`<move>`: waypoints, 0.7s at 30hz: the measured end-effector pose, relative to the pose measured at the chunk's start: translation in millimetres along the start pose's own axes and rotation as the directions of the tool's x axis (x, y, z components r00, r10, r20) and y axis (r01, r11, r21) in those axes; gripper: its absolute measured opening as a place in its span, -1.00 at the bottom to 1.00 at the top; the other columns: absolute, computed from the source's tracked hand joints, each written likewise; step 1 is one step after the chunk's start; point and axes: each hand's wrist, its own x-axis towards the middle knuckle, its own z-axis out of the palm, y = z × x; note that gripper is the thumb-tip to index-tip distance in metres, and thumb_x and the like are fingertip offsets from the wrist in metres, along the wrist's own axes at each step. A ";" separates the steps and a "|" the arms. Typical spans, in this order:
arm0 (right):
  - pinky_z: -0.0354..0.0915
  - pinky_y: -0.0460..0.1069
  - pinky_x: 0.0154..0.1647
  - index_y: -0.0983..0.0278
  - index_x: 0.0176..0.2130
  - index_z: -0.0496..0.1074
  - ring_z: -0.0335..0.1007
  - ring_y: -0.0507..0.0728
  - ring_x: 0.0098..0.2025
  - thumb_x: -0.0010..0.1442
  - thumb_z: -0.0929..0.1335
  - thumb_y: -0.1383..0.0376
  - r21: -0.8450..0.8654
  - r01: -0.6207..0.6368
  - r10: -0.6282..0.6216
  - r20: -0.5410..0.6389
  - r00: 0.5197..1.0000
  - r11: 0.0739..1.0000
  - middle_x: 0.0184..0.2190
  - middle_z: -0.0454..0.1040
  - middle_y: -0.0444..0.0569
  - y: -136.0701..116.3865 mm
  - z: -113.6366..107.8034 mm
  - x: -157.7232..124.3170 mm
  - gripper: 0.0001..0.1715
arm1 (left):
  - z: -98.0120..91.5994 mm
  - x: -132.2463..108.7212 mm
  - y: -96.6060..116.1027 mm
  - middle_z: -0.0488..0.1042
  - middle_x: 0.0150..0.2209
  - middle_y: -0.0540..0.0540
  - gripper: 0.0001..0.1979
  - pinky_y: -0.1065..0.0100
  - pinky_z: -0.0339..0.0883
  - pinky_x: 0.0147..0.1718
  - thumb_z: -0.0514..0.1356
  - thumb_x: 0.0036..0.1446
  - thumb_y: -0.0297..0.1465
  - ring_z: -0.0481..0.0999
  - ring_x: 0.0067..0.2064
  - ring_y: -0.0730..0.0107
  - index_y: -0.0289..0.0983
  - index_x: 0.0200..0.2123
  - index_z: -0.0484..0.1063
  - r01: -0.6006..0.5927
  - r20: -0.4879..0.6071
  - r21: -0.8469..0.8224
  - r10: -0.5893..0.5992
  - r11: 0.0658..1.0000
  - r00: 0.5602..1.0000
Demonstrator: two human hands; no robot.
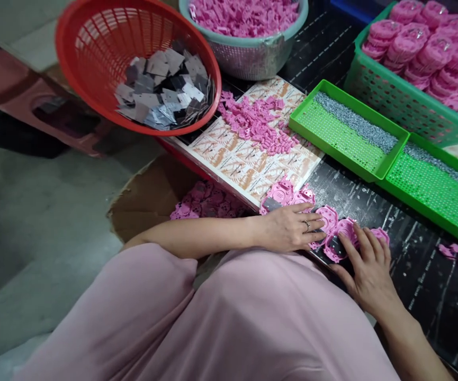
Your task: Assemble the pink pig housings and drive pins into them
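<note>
L hand point(288, 227) lay flat, fingers extended, atop pink plastic pcs point(327, 218) lined up along blk table point(419, 270) edge. R hand point(371, 272) was half-curled, fingertips on adj. pcs; couldn't tell if gripping. Grn tray point(334, 129) w/ small metal bits sat beyond.

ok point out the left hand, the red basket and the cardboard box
left hand point(288, 229): head view, on the back of the hand
red basket point(93, 63): head view, on its inner wall
cardboard box point(139, 196): head view, on its brown side
</note>
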 end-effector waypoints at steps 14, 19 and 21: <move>0.37 0.11 -0.11 0.23 0.10 0.37 0.44 0.22 -0.16 0.09 0.46 0.37 0.014 0.254 -0.235 -0.330 0.914 0.967 -0.16 0.56 0.06 32.3 -55.7 95.0 -0.43 | 0.6 0.1 -14.0 0.51 0.06 -0.25 -0.63 0.15 0.31 0.11 0.11 0.32 -0.21 0.50 0.08 0.22 -0.32 0.04 0.48 0.040 0.045 -0.044 -0.038 0.998 0.998; 0.40 0.03 -0.18 0.25 -0.12 0.50 0.44 0.13 -0.21 0.26 0.32 0.30 0.114 0.439 -0.394 -0.287 0.873 0.891 -0.21 0.58 0.00 7.8 -38.7 200.0 -0.80 | -4.5 3.4 -15.0 0.53 0.00 -0.28 -0.64 0.17 0.31 0.09 0.12 0.31 -0.21 0.52 0.04 0.21 -0.33 -0.01 0.51 0.072 0.043 -0.076 -0.069 0.994 0.997; 0.38 0.03 -0.20 0.26 -0.13 0.52 0.41 0.13 -0.22 0.31 0.26 0.26 0.091 0.459 -0.440 -0.175 0.881 0.884 -0.22 0.57 0.03 -8.1 -26.1 235.8 -0.73 | -3.8 3.9 -15.3 0.53 0.00 -0.26 -0.64 0.21 0.33 0.04 0.10 0.32 -0.21 0.52 0.03 0.22 -0.32 0.00 0.50 0.091 0.072 -0.074 -0.085 0.993 0.994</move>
